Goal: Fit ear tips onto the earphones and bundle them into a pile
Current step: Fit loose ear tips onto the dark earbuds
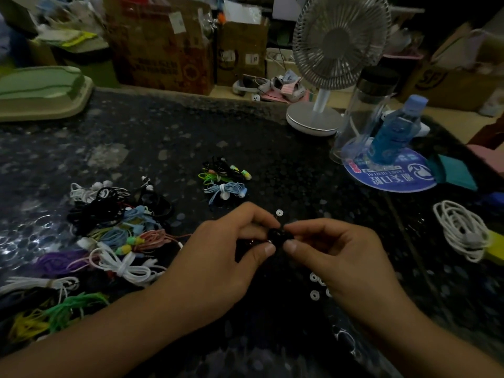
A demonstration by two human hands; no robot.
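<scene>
Just in front of the desk fan (336,64), low over the dark speckled tabletop (169,137), the left hand (218,257) and the right hand (335,257) meet fingertip to fingertip, both pinching a small black earbud (278,236) between thumb and forefinger; whether a tip is already seated on it cannot be told in the dim light. The earbud looks light and hard, its black cord thin and limp, so it is probably best held by the body while the soft, springy tip is pushed over the nozzle; a tip that small could easily slip and bounce away. One loose white ear tip (279,213) lies just beyond the fingers, toward the fan, and more white ear tips (314,294) lie beneath the right wrist, where a forearm could scatter them. Left of the fan's base, a small pile of bundled earphones (225,180) sits near the hands, and farther left a larger tangle of coloured earphones (117,230) spreads out. Right of the fan stand a clear jar (362,113) and a blue bottle (395,129), with a coiled white cable (461,230) nearer the person; none blocks the hands.
</scene>
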